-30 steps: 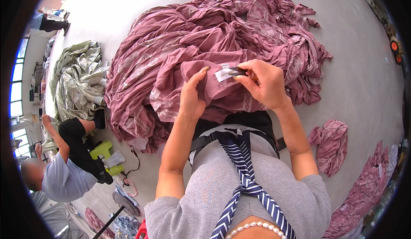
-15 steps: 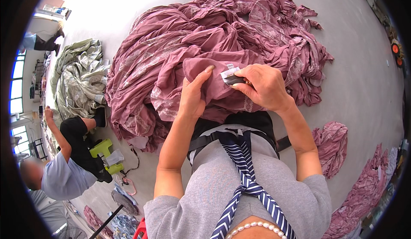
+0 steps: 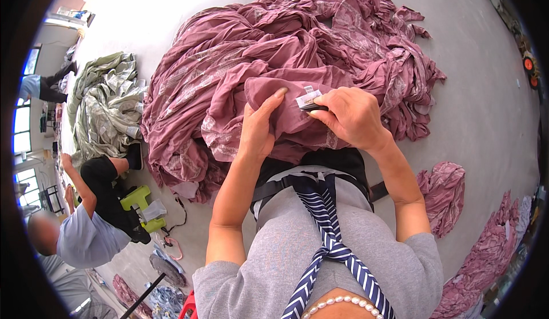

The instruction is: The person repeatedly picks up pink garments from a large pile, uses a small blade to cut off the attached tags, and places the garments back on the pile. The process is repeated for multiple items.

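Observation:
A big heap of dusty-pink cloth with pale patterned bands (image 3: 240,62) fills the floor in front of me. My left hand (image 3: 260,127) grips a flap of this cloth, thumb on top and the other fingers hidden beneath. Sewn to the flap is a small white label (image 3: 309,98). My right hand (image 3: 354,116) is closed around a small dark tool (image 3: 314,107) that looks like thread snips. Its tip lies against the label's lower edge; most of the tool is hidden in my fingers.
A pale green cloth pile (image 3: 108,104) lies at the left. Near it a seated co-worker (image 3: 91,227) sits beside a lime-green stool (image 3: 137,204). Smaller pink bundles (image 3: 443,199) lie at the right. A red plastic edge (image 3: 189,306) shows at the lower left.
The dark tool has turned to a thinner edge, and more of the label's face shows. My left hand has stayed put. The seated co-worker's arms and a distant person have shifted.

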`<state>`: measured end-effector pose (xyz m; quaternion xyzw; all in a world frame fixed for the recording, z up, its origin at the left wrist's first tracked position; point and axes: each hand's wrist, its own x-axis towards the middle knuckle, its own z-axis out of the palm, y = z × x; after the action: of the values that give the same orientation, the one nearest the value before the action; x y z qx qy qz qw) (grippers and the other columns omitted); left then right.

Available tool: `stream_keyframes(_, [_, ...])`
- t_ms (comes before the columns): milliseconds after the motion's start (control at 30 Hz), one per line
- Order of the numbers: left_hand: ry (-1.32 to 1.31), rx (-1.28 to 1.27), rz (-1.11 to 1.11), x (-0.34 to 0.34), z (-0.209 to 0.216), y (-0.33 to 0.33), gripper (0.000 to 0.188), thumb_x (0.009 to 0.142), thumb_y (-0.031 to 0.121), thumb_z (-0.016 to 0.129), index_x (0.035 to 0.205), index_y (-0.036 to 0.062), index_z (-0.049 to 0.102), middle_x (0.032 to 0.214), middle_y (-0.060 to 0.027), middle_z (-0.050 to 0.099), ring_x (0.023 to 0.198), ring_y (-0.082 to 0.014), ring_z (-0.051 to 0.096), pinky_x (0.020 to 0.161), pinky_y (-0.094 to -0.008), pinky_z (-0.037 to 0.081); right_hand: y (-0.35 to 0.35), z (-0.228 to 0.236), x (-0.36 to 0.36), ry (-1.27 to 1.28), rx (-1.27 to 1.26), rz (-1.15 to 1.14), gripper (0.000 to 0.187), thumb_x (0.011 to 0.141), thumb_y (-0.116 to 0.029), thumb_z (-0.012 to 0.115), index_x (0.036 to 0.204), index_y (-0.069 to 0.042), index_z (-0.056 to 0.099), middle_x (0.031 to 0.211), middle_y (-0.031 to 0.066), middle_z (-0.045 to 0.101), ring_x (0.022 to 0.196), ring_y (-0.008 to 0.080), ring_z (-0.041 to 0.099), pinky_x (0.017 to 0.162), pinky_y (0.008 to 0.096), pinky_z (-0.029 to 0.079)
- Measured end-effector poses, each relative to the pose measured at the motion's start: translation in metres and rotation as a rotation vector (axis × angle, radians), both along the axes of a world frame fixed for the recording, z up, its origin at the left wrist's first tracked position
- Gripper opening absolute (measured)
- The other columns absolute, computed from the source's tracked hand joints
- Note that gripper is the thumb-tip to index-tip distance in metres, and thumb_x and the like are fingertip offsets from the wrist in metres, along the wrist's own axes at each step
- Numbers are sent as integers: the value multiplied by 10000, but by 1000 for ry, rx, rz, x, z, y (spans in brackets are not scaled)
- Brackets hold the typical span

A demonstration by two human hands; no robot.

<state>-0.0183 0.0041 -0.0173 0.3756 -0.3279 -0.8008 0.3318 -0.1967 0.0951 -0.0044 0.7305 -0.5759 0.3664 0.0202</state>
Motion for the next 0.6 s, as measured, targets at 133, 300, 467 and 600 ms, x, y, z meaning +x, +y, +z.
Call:
stream_keyframes(133, [56,161,40,1,-7,-3,246,891,95,577,1105,-22,602,1087,-117,644,970,-197,634,856,-328,525,3,13,-5,-430,11,-136,253,779,-212,750,936,-55,628,731,80,625,573,200,585,519,305,467])
stream_keyframes(300, [324,360,-75,13,-30,-10,312,916,164,474,1117,-53,576,1152,-191,614,1049,-295,612,954,-425,485,16,-13,-13,-359,35,-155,270,774,-219,754,942,-50,627,697,60,587,569,184,575,519,295,462])
stream_keyframes(467, [415,450,-115,14,-36,-7,364,918,188,439,1156,-67,542,1189,-236,591,1089,-354,590,989,-467,456,23,-30,-9,-327,47,-155,254,769,-211,751,916,-55,615,714,62,594,578,193,574,531,305,458])
stream_keyframes(600, [397,468,-83,16,-39,-6,370,917,190,438,1157,-72,541,1183,-228,597,1077,-344,598,986,-465,457,22,-31,-5,-346,39,-148,257,769,-215,749,912,-53,610,738,71,610,596,211,587,540,313,466])
